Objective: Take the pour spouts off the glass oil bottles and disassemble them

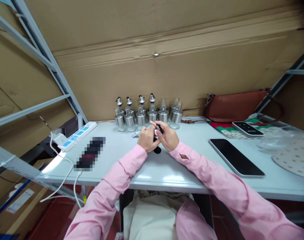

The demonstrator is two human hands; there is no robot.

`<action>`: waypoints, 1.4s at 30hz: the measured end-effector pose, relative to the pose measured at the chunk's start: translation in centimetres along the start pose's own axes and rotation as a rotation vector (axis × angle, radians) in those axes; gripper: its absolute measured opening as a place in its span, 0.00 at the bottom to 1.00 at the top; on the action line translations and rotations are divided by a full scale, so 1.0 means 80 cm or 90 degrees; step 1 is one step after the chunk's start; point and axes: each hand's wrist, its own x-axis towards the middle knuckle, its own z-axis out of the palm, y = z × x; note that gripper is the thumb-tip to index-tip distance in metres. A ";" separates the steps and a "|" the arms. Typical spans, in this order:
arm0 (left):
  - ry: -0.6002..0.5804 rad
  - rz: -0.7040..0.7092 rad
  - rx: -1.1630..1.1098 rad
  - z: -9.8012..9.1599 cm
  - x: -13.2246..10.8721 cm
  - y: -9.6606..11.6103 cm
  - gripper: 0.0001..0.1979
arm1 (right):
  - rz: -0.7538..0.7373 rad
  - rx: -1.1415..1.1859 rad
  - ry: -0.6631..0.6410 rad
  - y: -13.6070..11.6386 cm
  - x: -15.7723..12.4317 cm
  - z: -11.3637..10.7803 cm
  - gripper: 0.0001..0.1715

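Near the middle of the white table [192, 160], my left hand [147, 138] and my right hand [170, 137] meet. Between their fingers is a small black part [159, 127], with a bit of white under it. The right fingers are closed round the black part; the left fingers press against it. Just below the hands lies a round black piece [157, 150]. Small clear and silver pieces [136, 134] lie left of my left hand. Behind stand two rows of glass bottles with silver bands [152, 115]; several in the back row carry black-and-silver spouts [141, 99].
A power strip [79, 134] and a blurred-out device [90, 155] with a white cable are at left. At right are a black-screened device [235, 156], a smaller keyed device [247, 129], a brown bag [237, 106] and clear plastic [277, 141]. Cardboard [132, 73] stands behind.
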 end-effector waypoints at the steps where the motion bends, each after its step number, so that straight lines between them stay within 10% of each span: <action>1: -0.007 -0.005 0.001 -0.002 0.000 -0.001 0.08 | -0.001 -0.018 -0.017 0.002 0.002 -0.002 0.22; 19: -0.081 0.027 0.045 0.015 -0.001 -0.008 0.13 | -0.194 -0.206 -0.049 0.039 0.009 -0.006 0.34; 42: -0.066 0.029 -0.022 0.026 0.000 -0.009 0.10 | -0.241 -0.253 0.001 0.045 0.011 -0.007 0.26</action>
